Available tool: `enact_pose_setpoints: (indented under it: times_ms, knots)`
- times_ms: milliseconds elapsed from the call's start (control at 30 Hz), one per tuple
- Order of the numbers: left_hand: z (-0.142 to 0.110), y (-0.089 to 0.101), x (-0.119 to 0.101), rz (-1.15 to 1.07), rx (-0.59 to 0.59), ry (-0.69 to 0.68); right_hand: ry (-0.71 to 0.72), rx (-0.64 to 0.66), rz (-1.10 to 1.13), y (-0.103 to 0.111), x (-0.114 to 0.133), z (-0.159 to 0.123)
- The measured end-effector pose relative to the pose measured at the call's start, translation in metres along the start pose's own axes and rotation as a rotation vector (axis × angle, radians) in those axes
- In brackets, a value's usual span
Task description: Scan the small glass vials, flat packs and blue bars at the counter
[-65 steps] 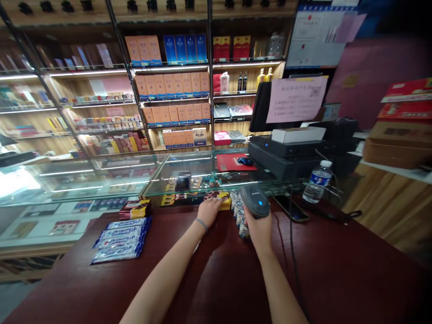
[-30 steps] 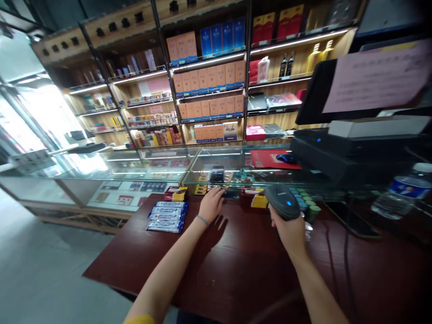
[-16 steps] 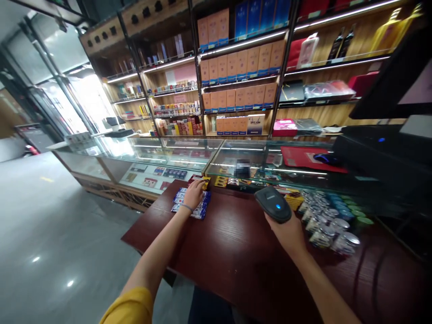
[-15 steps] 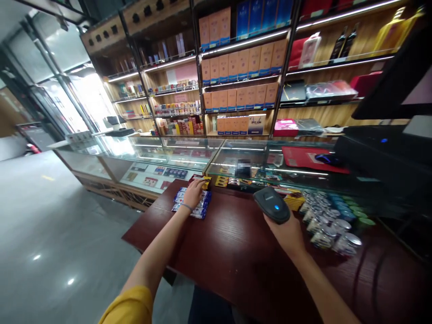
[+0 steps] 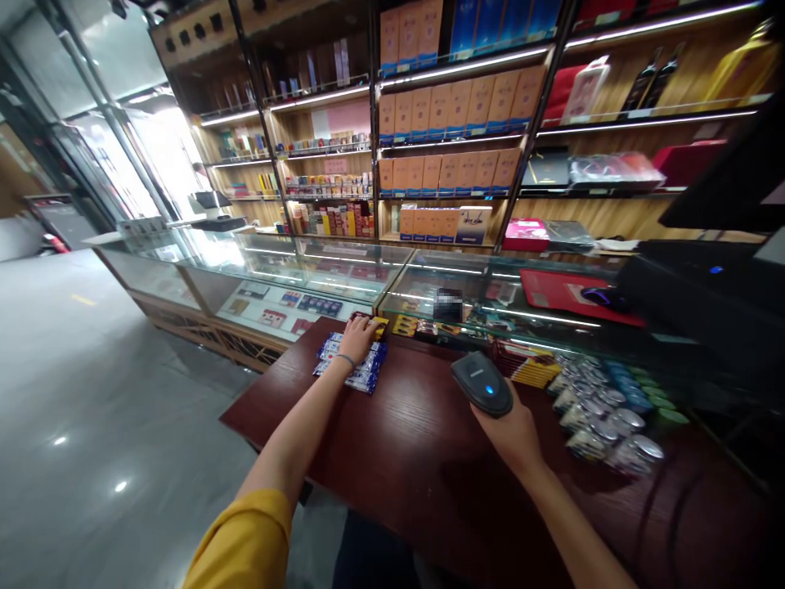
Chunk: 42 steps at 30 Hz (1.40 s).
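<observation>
In my right hand is a black handheld barcode scanner with a lit blue light, held above the table. My left hand reaches to the table's far left part, its fingers stretched out over the packs there. Under and beside its palm lie several blue-and-white snack packets. A yellow packet shows at its fingertips; whether they touch it I cannot tell.
Several silver-lidded jars and green-topped cans crowd the right side of the dark red table. Yellow packs lie beside them. A glass display counter runs behind, with a red mat on it.
My right hand has moved the scanner slightly left and down. The left hand has shifted a little, its fingers still over the packets. The view has turned slightly.
</observation>
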<state>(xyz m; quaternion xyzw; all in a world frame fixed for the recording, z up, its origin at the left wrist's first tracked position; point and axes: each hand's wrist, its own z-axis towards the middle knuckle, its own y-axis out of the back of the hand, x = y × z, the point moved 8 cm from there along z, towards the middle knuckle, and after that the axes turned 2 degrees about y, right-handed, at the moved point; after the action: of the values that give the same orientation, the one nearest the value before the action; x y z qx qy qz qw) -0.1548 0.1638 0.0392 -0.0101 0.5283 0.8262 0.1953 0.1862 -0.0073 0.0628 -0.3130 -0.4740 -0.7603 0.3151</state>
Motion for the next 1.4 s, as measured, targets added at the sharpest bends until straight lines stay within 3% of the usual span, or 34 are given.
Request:
enact_pose_setpoints:
  times_ms: [233, 300, 433, 533, 600, 733, 867, 1100, 1200, 1400]
  knots:
    - [-0.010, 0.024, -0.015, -0.072, -0.069, -0.028, -0.010, -0.032, -0.001, 0.006, -0.005, -0.001]
    - [-0.014, 0.033, -0.020, -0.168, -0.120, 0.066, -0.011, -0.044, 0.005, 0.009, -0.006, -0.001]
    - [-0.026, 0.034, -0.033, -0.598, -0.356, 0.447, -0.020, -0.084, 0.001, 0.018, -0.006, -0.003]
    - [-0.033, 0.001, -0.057, -1.274, -0.504, 0.659, -0.026, -0.109, -0.031, 0.023, -0.006, -0.005]
    - [-0.034, -0.028, -0.082, -1.701, -0.475, 0.737, -0.019, -0.109, -0.064, 0.026, -0.007, -0.005]
    - [-0.041, -0.058, -0.118, -2.103, -0.387, 0.809, -0.009, -0.007, -0.149, 0.022, -0.008, -0.005]
    - [-0.050, -0.064, -0.121, -2.175, -0.356, 0.834, -0.021, 0.162, -0.251, 0.010, -0.004, -0.007]
    - [-0.049, -0.068, -0.114, -2.214, -0.342, 0.722, 0.061, 0.314, -0.294, -0.008, 0.001, -0.012]
    - [-0.047, -0.066, -0.115, -2.237, -0.339, 0.667, 0.078, 0.332, -0.324, -0.008, 0.001, -0.013]
    - [-0.050, -0.064, -0.119, -2.180, -0.354, 0.799, 0.043, 0.311, -0.257, -0.002, 0.003, -0.011]
